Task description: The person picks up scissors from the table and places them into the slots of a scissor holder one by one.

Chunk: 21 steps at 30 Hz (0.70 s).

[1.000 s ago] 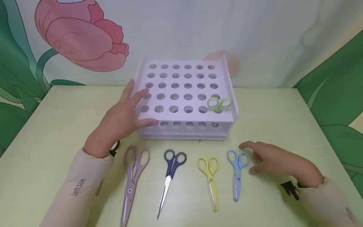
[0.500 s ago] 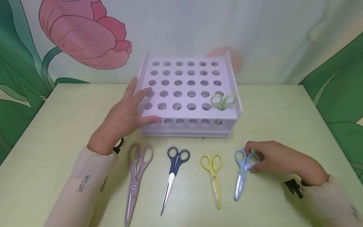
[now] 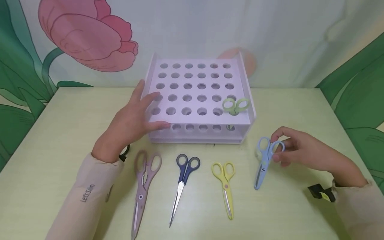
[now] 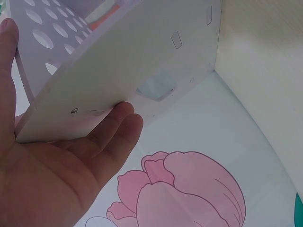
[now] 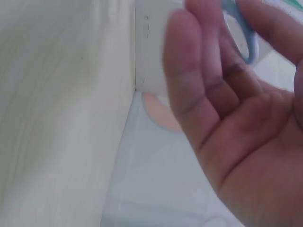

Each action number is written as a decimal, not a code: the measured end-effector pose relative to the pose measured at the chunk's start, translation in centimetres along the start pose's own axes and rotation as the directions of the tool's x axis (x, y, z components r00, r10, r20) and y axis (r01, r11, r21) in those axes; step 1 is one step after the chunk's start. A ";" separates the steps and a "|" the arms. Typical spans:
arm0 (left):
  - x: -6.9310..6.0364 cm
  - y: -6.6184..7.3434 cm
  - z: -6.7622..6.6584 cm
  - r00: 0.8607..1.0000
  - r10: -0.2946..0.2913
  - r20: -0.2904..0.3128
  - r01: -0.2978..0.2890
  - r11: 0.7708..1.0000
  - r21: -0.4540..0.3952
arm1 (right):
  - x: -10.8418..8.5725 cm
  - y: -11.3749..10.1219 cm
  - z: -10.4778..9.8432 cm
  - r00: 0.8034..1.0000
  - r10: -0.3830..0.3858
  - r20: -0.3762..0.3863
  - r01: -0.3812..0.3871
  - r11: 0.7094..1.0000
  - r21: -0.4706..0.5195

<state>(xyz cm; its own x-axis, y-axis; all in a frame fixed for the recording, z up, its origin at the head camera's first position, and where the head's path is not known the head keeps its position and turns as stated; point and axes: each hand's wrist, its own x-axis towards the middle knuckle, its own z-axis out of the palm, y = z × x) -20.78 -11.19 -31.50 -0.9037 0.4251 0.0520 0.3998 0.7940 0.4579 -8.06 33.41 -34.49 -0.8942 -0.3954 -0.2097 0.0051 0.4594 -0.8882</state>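
With thumb and fingers around its left side panel, my left hand (image 3: 127,123) holds a white holed rack (image 3: 195,120). In the left wrist view, fingertips (image 4: 125,109) press the panel's outer face. My right hand (image 3: 304,151) pinches one handle loop of light blue scissors (image 3: 265,158), which slant with blades down, right of the rack's front. In the right wrist view part of a blue loop (image 5: 252,47) shows between the fingers. Pale green scissors (image 3: 235,109) stand in the rack's front right hole, handles up.
In front of the rack lie yellow scissors (image 3: 225,187), dark blue scissors (image 3: 184,176) with bare metal blades, and large mauve scissors (image 3: 141,197), all handles toward the rack. A flower-printed backdrop (image 3: 87,36) stands behind the pale table (image 3: 75,116).
My right hand has closed on the light blue scissors and drawn them up and to the right, toward the rack's level. The left hand stays on the rack.
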 end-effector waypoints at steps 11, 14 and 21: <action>-0.1 -0.2 0.0 1.000 -0.003 0.003 0.003 1.000 -0.003 | -0.3 -0.3 -1.1 0.914 -0.165 -0.370 0.085 0.971 -0.225; -0.1 -0.2 0.0 1.000 0.001 -0.001 -0.001 1.000 -0.003 | -0.3 -0.6 -1.0 0.883 -0.186 -0.432 0.055 0.953 -0.297; 0.0 0.0 -0.1 1.000 -0.014 0.006 0.014 1.000 -0.004 | -0.3 -1.1 -0.5 0.848 -0.226 -0.480 0.009 0.911 -0.413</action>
<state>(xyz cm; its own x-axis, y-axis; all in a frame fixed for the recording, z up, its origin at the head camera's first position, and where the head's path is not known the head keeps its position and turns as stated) -20.84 -11.23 -31.43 -0.9084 0.4163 0.0400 0.3861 0.7982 0.4624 -8.07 33.45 -33.28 -0.9740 -0.0575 0.2189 -0.1882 0.7433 -0.6420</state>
